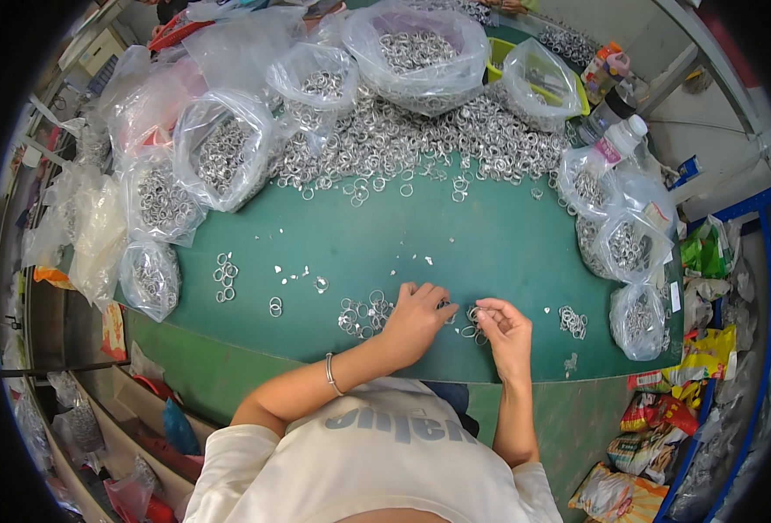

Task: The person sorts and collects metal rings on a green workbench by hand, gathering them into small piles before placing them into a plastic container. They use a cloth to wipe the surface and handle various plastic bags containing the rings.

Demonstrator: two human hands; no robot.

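Observation:
My left hand (416, 321) is over the green table, its curled fingertips at a small metal ring (444, 305). Just left of it lies a loose cluster of silver rings (364, 315), partly covered by the hand. My right hand (506, 329) pinches silver rings (472, 325) between thumb and fingers; some of them rest on or close to the table. Further right is a small pile of rings (573, 322). On the left sit another small group of rings (225, 277) and a linked-looking pair (275, 306).
A big heap of rings (403, 144) spreads across the table's far side. Clear plastic bags of rings, such as one at left (224, 161) and one at right (627, 244), line the edges. Bottles (619, 139) stand at far right. Small pale scraps (429, 260) dot the table (359, 231).

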